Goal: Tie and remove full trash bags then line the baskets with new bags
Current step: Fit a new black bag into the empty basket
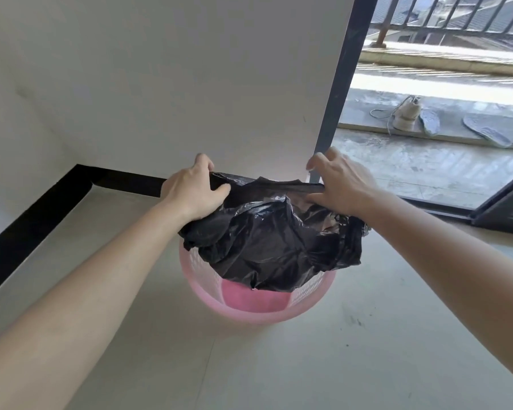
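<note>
The black trash bag (267, 241) is held up by both hands at its top edge, which is pulled into a tight band between them. The left hand (194, 190) grips the left end of this edge: its thumb lies over the plastic in front and its fingers are curled round it from behind. The right hand (341, 184) holds the right end, with the thumb pressed along the stretched edge and the plastic passing under the palm; the index finger is lifted a little. Both forearms reach forward from the lower corners of the view.

Below the hands the bag hangs loose and wrinkled. Its lower part dips into the pink basket (258, 313), and its right side falls over the basket's rim. In front of the bag the bare pink bottom of the basket can be seen through the opening.

The basket stands on a pale floor (279, 365), near a white wall (175, 84) with a black skirting board (42, 214). To the right rises a dark door frame (338, 93). Beyond it, on a sunny concrete ledge, lie a pale shoe (406, 115) with loose laces and two grey insoles (486, 133), and further back stands a dark railing (456, 16)
</note>
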